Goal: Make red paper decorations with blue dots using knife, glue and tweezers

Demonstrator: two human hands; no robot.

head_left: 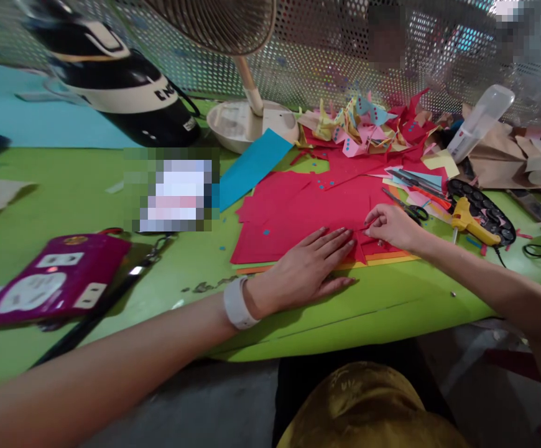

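My left hand (pixel 301 270), with a pale band on its wrist, lies flat with its fingers stretched over red paper sheets (pixel 275 208). To the right of it, my right hand (pixel 394 227) pinches a small red paper piece (pixel 360 247) between thumb and fingers. This piece stands up a little from the sheets; its far end is partly hidden by the fingers. Under the red sheets an orange sheet edge (pixel 252 270) shows. Tiny blue bits are scattered on the red paper. Scissors (pixel 415 211) lie just beyond my right hand.
A yellow glue gun (pixel 473 224) lies at the right by a black palette tray (pixel 499 214). Folded paper shapes (pixel 359 127) are heaped at the back. A fan (pixel 252 118), a black bottle (pixel 144 99), a blue paper strip (pixel 254 168) and a purple power strip (pixel 60 274) stand or lie leftward.
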